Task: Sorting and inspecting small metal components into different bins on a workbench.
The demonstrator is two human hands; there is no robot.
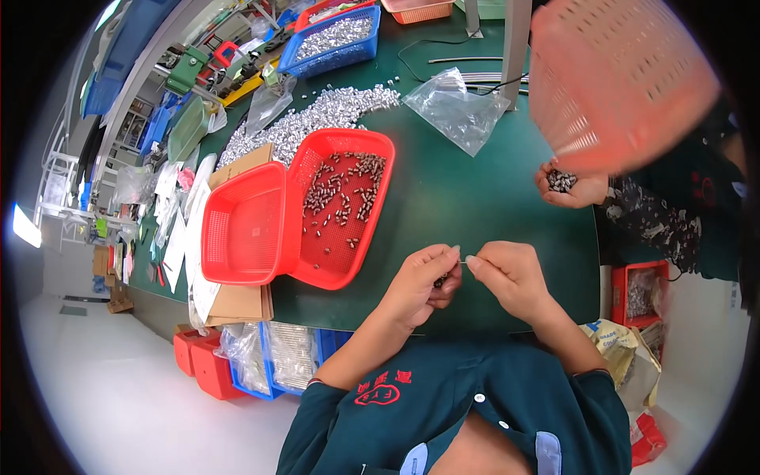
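Note:
My left hand (423, 286) is closed around a few small dark metal parts (441, 281), partly hidden by its fingers. Its thumb and forefinger meet one end of a thin, light-coloured pin-like piece (464, 262). On the other end my right hand (511, 277) pinches, fingers curled in. Both hands are over the front edge of the green table (475, 198). To their left, a red basket (378, 214) holds many small metal cylinders (348, 186). An empty-looking red basket (244, 229) overlaps it on the left.
A large pile of shiny metal pieces (317, 115) lies behind the baskets, near a blue basket (328, 54) of similar pieces. A clear plastic bag (459, 111) lies farther back. At right, a co-worker's hand (582, 190) holds small metal parts beneath a tilted pink basket (617, 87).

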